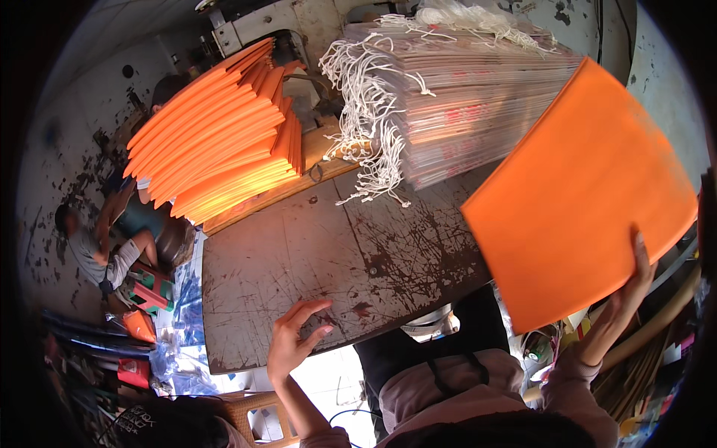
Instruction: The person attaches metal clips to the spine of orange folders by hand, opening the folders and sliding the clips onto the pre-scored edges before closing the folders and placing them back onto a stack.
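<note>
My right hand (638,280) grips the lower edge of a flat, rectangular orange sheet (575,201), raised at the right. Whether the sheet is one layer or folded, I cannot tell. My left hand (295,336) is over the near edge of the scratched dark worktable (299,254), thumb and index finger apart, with nothing between them. On a wooden board at the far left rises a tall, fanned stack of similar orange pieces (216,134). Beside it, at the back, a thick pile of clear plastic bags (478,112) has knotted white cords (366,112) hanging off its left end.
A machine (239,33) stands behind the orange stack. Someone in a grey top (86,250) sits at the far left, near a red and green stool (153,291). Long rolls and poles (665,313) crowd my right side. A brown plastic chair (250,418) is at the lower left.
</note>
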{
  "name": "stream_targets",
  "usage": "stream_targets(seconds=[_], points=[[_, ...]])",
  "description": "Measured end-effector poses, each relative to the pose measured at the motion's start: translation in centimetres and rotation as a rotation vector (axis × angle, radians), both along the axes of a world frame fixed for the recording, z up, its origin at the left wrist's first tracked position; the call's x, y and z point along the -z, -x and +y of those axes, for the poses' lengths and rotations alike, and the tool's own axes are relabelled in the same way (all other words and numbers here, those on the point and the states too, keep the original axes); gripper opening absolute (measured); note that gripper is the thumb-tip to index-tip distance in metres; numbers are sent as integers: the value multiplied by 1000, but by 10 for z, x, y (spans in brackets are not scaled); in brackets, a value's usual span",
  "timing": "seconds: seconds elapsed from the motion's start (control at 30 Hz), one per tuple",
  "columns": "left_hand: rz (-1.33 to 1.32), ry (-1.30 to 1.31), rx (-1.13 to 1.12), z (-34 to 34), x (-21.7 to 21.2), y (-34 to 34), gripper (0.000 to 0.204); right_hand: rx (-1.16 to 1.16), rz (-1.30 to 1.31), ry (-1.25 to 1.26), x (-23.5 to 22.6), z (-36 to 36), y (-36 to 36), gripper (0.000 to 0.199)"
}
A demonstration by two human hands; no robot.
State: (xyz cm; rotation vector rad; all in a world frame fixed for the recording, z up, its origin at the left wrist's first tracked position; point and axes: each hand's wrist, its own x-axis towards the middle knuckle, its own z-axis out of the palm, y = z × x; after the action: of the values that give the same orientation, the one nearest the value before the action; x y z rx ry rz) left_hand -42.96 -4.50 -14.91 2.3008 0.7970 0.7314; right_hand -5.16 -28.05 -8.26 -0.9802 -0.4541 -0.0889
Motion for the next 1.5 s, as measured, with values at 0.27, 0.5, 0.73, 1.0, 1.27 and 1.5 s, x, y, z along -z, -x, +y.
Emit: stream_targets(seconds=[0.27, 0.5, 0.73, 1.0, 1.27, 1.5], points=[[-21, -72, 23, -13, -12, -12, 38, 344, -1037, 661, -30, 18, 24, 29], [-32, -106, 5, -22, -14, -6, 34, -12, -1648, 891, 10, 51, 82, 31], [-30, -175, -12, -31, -11, -29, 33, -78, -1861, 903, 76, 41, 103, 30], [246, -163, 212, -36, -1, -47, 48, -190, -1757, 922, 108, 40, 102, 30], [467, -356, 280, -38, 1, -55, 63, -276, -1695, 935, 110, 43, 102, 33], [473, -481, 282, -30, 0, -56, 64, -457, -1576, 1021, 90, 35, 94, 50]])
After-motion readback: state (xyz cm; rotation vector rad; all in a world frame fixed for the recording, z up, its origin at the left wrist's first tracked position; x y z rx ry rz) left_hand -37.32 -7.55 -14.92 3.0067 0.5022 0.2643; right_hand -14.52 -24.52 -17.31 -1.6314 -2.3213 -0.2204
